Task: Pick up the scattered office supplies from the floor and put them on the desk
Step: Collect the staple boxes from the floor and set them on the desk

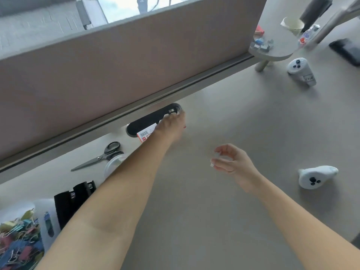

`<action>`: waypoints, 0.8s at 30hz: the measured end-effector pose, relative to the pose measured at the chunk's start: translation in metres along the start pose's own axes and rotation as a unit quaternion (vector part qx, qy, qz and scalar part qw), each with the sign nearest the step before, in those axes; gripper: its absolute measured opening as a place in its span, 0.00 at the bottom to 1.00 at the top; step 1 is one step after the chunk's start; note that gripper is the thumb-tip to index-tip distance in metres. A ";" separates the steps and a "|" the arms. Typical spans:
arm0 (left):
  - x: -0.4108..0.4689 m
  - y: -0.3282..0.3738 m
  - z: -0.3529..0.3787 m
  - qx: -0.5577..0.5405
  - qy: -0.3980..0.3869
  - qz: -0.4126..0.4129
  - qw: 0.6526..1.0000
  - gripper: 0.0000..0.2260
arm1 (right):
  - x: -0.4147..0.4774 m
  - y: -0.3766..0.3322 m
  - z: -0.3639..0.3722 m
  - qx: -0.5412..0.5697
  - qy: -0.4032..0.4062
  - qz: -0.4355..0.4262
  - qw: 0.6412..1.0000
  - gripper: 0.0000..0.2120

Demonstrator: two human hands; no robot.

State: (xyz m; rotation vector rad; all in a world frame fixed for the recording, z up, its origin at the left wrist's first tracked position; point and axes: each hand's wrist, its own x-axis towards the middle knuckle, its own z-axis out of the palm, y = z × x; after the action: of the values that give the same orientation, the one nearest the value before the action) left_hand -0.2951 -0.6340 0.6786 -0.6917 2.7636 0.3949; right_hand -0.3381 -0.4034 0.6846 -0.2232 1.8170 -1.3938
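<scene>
The pale grey desk (214, 221) fills most of the view. Along its far edge stands a brownish partition panel (116, 65), with a window (124, 6) above it.

The left hand (169, 127) reaches far forward, palm down. Its fingers curl over a small red-and-white box (145, 134) with a barcode, which it holds on top of the black oval cable port (136, 124) set into the desk; motion blur hides the fingertips.

Left of that forearm lie black-handled scissors (99, 156), a clear round lid (114, 165), large black binder clips (74, 197) and, nearest the body, a heap of coloured binder clips (19, 240).

The right hand (231, 164) hovers over bare desk, fingers half curled toward the thumb. Something pale shows at the fingertips, but I cannot tell whether it holds anything.

To its right lies a white controller (315, 177). Further ahead are a second controller (302, 72), a small raised shelf (272, 53) and a paper cup (293, 25).
</scene>
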 end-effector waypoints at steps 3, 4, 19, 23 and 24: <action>-0.003 -0.002 0.008 0.015 0.024 0.013 1.000 0.21 | -0.001 0.013 -0.004 0.008 0.000 0.013 1.000 0.11; -0.004 -0.005 0.012 0.012 0.050 0.019 0.998 0.22 | -0.002 0.016 -0.004 0.011 0.002 0.018 1.000 0.11; -0.048 -0.048 0.009 -0.008 0.055 -0.139 0.989 0.14 | 0.047 -0.011 0.069 -0.024 -0.033 0.055 0.998 0.12; -0.046 -0.058 0.011 -0.016 0.067 -0.114 0.991 0.14 | 0.072 -0.033 0.088 0.044 -0.048 0.136 0.989 0.13; -0.046 -0.061 0.011 -0.019 0.070 -0.108 0.991 0.15 | 0.077 -0.038 0.093 0.068 -0.038 0.155 0.985 0.12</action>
State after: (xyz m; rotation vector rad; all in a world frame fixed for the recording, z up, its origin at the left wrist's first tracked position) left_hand -0.2241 -0.6631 0.6706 -1.0545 2.7761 0.3668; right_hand -0.3369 -0.5293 0.6745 0.0744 1.6077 -1.2625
